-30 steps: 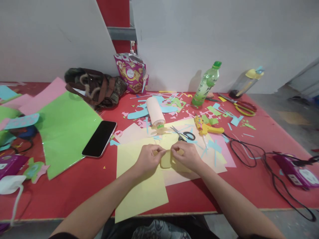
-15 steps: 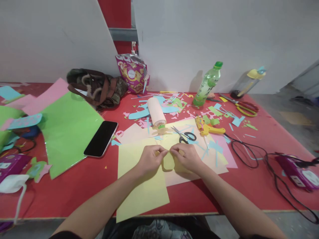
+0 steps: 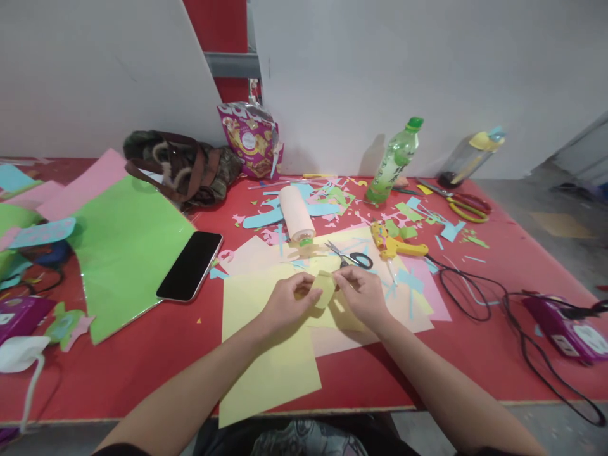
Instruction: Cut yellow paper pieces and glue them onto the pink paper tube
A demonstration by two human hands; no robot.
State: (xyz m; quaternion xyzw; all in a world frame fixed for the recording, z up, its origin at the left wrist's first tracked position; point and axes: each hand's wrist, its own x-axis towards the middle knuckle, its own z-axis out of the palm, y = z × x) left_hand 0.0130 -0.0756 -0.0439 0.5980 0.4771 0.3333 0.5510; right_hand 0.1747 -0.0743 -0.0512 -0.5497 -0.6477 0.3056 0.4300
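Observation:
My left hand (image 3: pixel 285 303) and my right hand (image 3: pixel 363 296) meet over the yellow paper sheet (image 3: pixel 266 354) near the table's front edge. Both pinch a small rounded yellow paper piece (image 3: pixel 325 287), which is lifted and tilted between the fingertips. The fingers of both hands are closed on its edges. Just behind the hands lie small black-handled scissors (image 3: pixel 354 256) and a yellow glue gun (image 3: pixel 392 242).
A black phone (image 3: pixel 190 265) lies on a green sheet (image 3: pixel 123 247) at the left. A paper roll (image 3: pixel 296 212), a green bottle (image 3: pixel 393 161), a snack bag (image 3: pixel 249 139), a brown bag (image 3: pixel 183 164), red-yellow scissors (image 3: pixel 463 204), black cables (image 3: pixel 479 291) and paper scraps cover the red table (image 3: pixel 142 367).
The small yellow piece has been raised off the sheet and turned up between my fingertips; both hands moved slightly away from me.

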